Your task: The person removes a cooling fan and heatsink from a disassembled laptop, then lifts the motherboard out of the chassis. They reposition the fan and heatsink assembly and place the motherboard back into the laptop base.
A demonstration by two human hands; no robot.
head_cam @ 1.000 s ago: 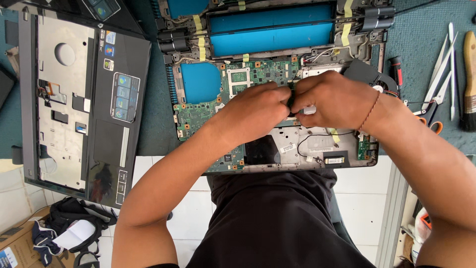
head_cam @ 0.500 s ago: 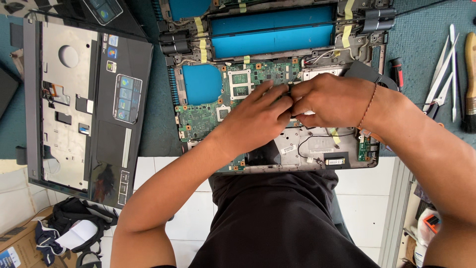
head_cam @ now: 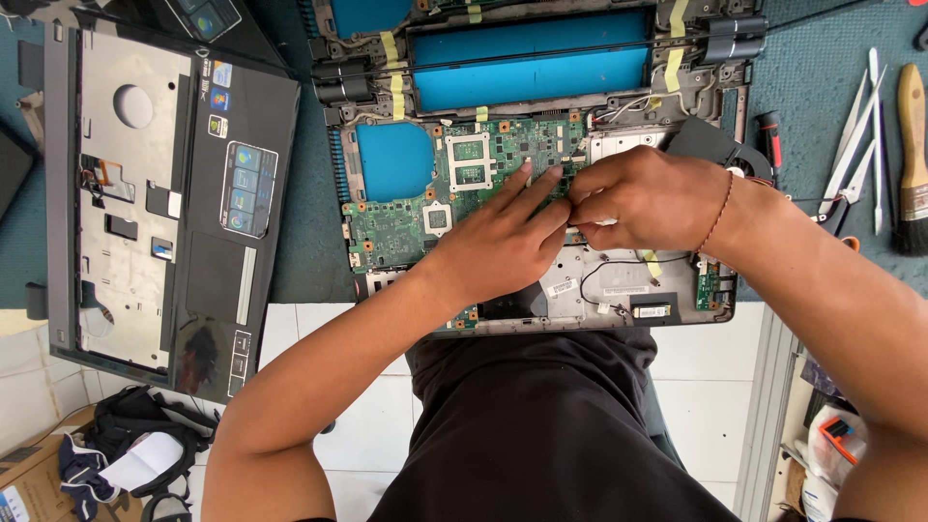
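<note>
An opened laptop base (head_cam: 619,290) lies on the teal bench in front of me, its green motherboard (head_cam: 406,217) bare. My left hand (head_cam: 503,242) rests flat on the board with fingers stretched toward its middle. My right hand (head_cam: 643,198) is curled beside it, fingertips pinching something small and white at the board's right edge; what it is stays hidden. A thin red cord circles my right wrist. The black fan (head_cam: 720,150) sits just beyond that hand.
The removed palmrest cover (head_cam: 164,193) lies upside down at left. Tweezers and metal picks (head_cam: 855,145), a red-handled screwdriver (head_cam: 768,135) and a brush (head_cam: 912,159) lie at right. A dark bag (head_cam: 135,435) and a cardboard box are on the tiled floor.
Both hands have shifted slightly left over the board. My left fingers have straightened and spread flat, and my right hand stays curled at the board's right edge.
</note>
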